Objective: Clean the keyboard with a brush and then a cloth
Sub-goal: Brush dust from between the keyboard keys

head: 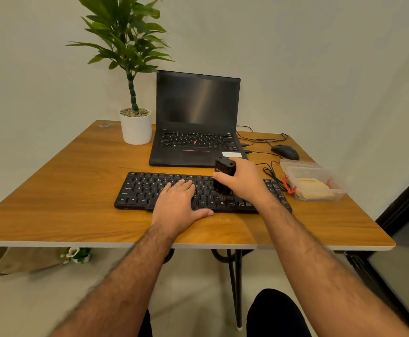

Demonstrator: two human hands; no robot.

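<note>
While the left hand [178, 203] lies with fingers [185, 184] flat on the keyboard [145, 190], seemingly steadying it, the right hand [243, 182] wraps its fingers round the upright black brush [223, 177] over the keyboard's right-centre keys

We are seeing a black keyboard [150, 190] with white legends lying on a desk [77, 190] of warm orange-brown wood grain with a pale edge. A black brush [224, 176] is showing faint white print. The laptop [196, 132] is looking black, with a red dot and red lines by its touchpad. A white pot [136, 128] is carrying green leaves. The mouse [285, 152] is black; the clear box [313, 181] is showing red clips and a beige cloth [314, 188].
</note>
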